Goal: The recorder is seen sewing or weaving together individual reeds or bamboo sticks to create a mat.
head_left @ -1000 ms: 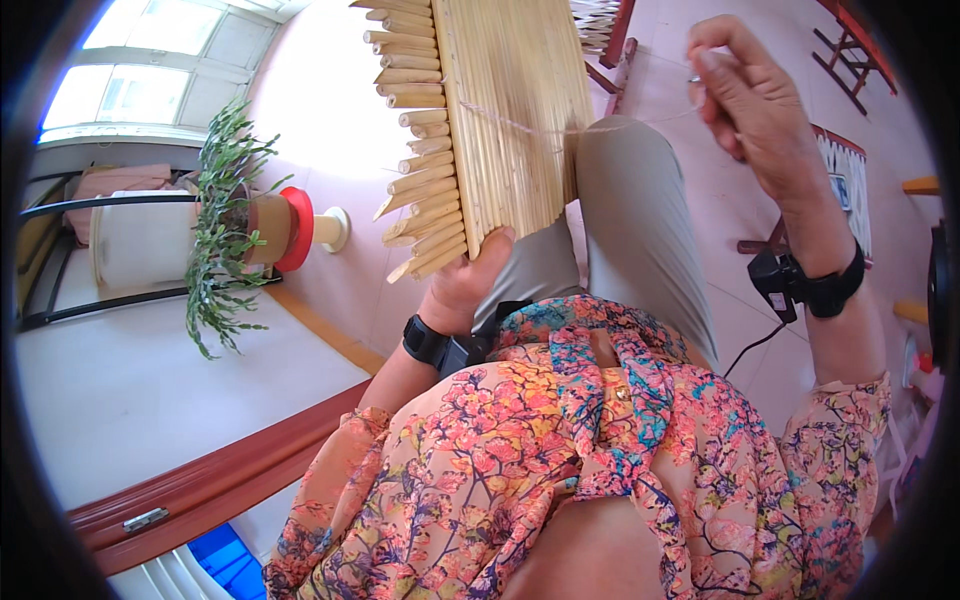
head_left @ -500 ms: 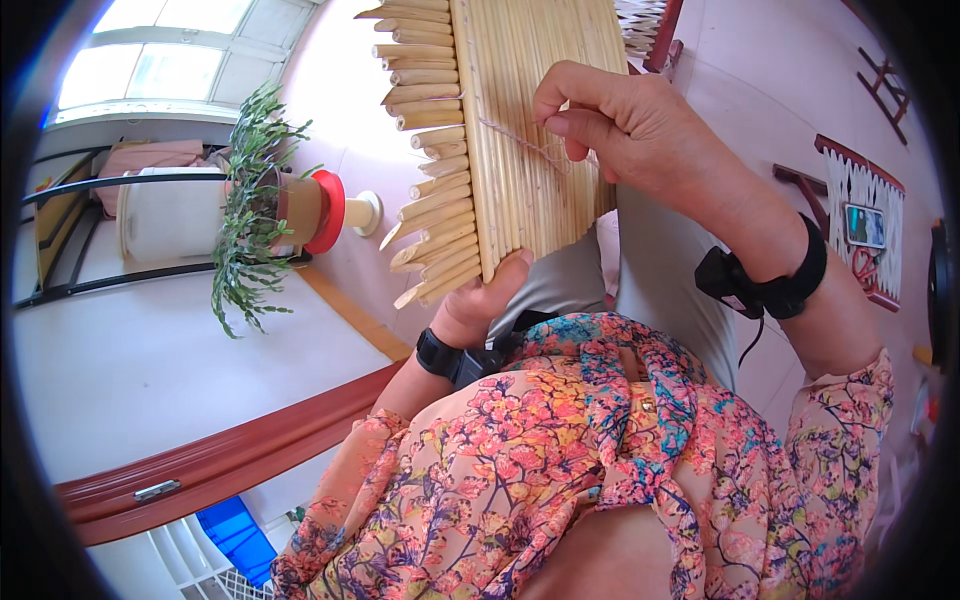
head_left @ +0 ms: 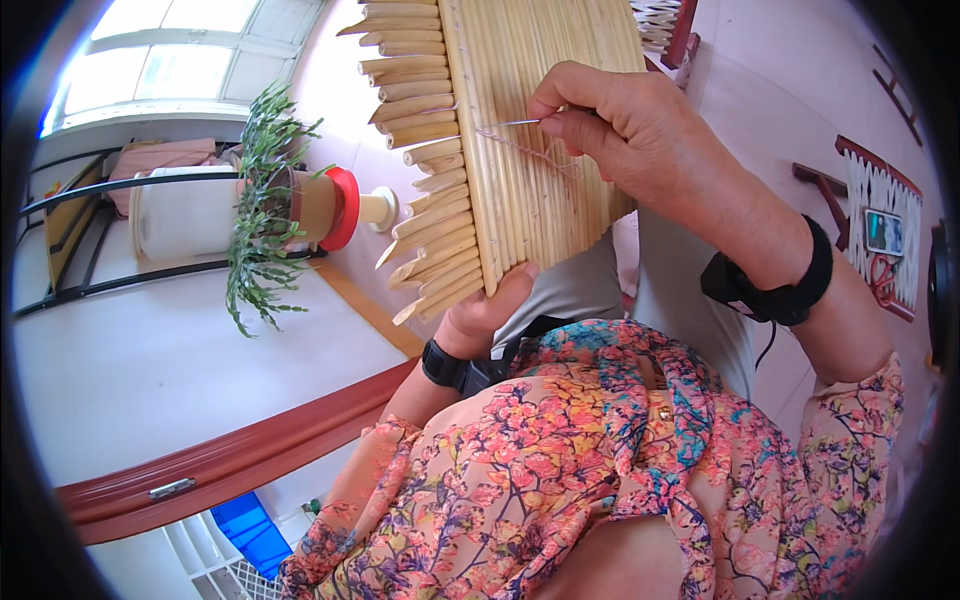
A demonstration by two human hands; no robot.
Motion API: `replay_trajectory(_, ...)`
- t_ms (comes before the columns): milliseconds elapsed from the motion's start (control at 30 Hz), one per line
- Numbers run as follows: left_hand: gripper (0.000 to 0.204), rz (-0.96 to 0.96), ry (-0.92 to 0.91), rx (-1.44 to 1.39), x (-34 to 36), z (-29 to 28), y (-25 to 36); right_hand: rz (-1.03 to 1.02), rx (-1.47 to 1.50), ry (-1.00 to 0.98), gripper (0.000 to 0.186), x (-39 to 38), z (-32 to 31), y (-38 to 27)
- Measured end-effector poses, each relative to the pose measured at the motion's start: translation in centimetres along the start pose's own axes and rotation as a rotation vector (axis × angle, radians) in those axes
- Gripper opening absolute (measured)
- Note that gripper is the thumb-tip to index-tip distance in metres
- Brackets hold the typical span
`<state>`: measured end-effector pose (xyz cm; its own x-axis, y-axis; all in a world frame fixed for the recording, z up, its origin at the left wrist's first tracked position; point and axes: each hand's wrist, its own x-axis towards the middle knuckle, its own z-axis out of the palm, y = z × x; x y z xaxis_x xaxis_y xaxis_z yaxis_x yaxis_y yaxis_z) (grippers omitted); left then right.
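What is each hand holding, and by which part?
The left hand grips the stalk panel by its near edge, by the ragged ends; the right hand pinches a thin needle by one end.

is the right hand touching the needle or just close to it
Touching: the head view shows the needle pinched between the fingers of the right hand, its shaft jutting out leftward.

the stalk panel (head_left: 505, 80), cut off by the top edge, hides most fingers of the left hand (head_left: 488, 308); the right hand (head_left: 630, 125) covers one end of the needle (head_left: 520, 122).
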<state>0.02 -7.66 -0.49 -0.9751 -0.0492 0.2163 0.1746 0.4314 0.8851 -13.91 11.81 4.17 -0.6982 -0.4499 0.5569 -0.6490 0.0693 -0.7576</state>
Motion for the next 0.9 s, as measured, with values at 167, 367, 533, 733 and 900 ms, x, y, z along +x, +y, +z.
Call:
replay_trajectory(167, 0.031, 0.080, 0.024, 0.003, 0.1, -0.4, 0.4, -0.019, -0.034, -0.043, 0.008, 0.5, -0.6, -0.7)
replay_trajectory(367, 0.029, -0.028, -0.024, 0.047, -3.1, -3.4, 1.1, 0.020, 0.000, 0.045, 0.012, -0.5, 2.5, -3.4)
replay_trajectory(533, 0.029, 0.042, -0.034, 0.096, -3.5, -3.8, 1.4, 0.029, -0.016, -0.047, 0.008, -0.7, 2.4, -4.4)
replay_trajectory(733, 0.052, 0.053, -0.134, 0.115, -4.2, -4.8, 0.5, -0.015, -0.014, 0.004, 0.011, -0.6, 3.2, -4.5)
replay_trajectory(900, 0.052, 0.021, -0.137, 0.073, -4.2, -4.7, 0.6, -0.027, 0.005, 0.003, 0.011, -0.7, 3.6, -4.4)
